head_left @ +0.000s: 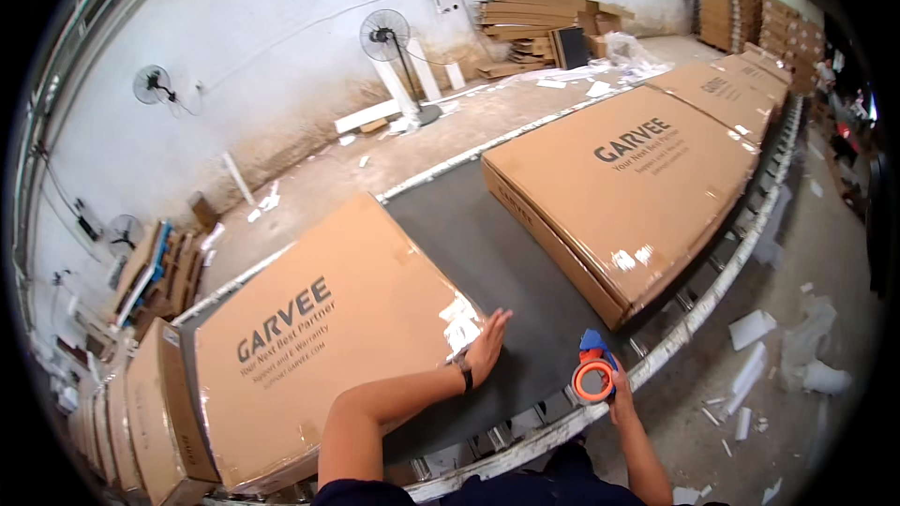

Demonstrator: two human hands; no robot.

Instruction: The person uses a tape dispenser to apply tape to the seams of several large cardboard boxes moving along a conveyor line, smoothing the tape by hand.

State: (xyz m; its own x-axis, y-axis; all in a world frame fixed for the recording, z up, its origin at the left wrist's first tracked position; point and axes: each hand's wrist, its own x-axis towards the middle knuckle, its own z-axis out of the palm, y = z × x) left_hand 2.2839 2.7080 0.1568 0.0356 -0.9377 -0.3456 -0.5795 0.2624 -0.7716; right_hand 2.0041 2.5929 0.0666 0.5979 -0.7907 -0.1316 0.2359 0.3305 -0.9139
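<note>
A large flat cardboard box [309,337] with dark print lies on the dark conveyor belt [525,290], left of centre. At its right end, my left hand [486,349] rests against the edge with the fingers stretched out, beside a shiny patch of tape. A dark band circles that wrist. My right hand [621,399] grips a blue and red tape dispenser [592,341] with an orange ring, held above the conveyor's near rail; some of its fingers are hidden. Farther right on the belt lies a second large box [628,197], apart from the first.
More boxes [717,89] line the conveyor at the far right, and others [159,412] stand at the left. A pedestal fan [384,36] and stacked cardboard [530,19] are by the far wall. Scraps [750,328] litter the floor beyond the near rail [675,337].
</note>
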